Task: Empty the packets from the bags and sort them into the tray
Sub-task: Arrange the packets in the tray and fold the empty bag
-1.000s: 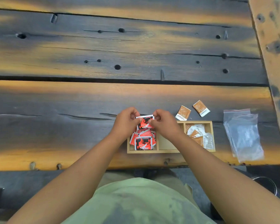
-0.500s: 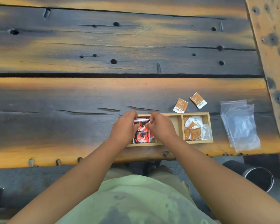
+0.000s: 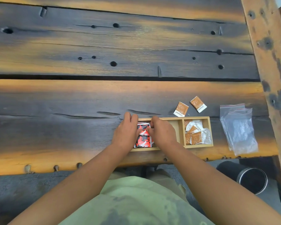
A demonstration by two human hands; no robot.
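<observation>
One wide-angle head-worn view looks steeply down, close over the scorched dark plank table (image 3: 88, 98); the shallow three-compartment wooden tray (image 3: 199, 145) sits lower centre.

Both bare forearms reach fwd from bottom of view & converge. L hand (image 3: 126, 132) and R hand (image 3: 162, 134) sit side by side, backs up, thumbs close together, fingers bent down; fingertips mostly hidden, so possibly pinching, can't tell

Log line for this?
left hand, right hand: grip red packets, tray left compartment | brown packets: right compartment, two outside | bags: beside tray
</observation>
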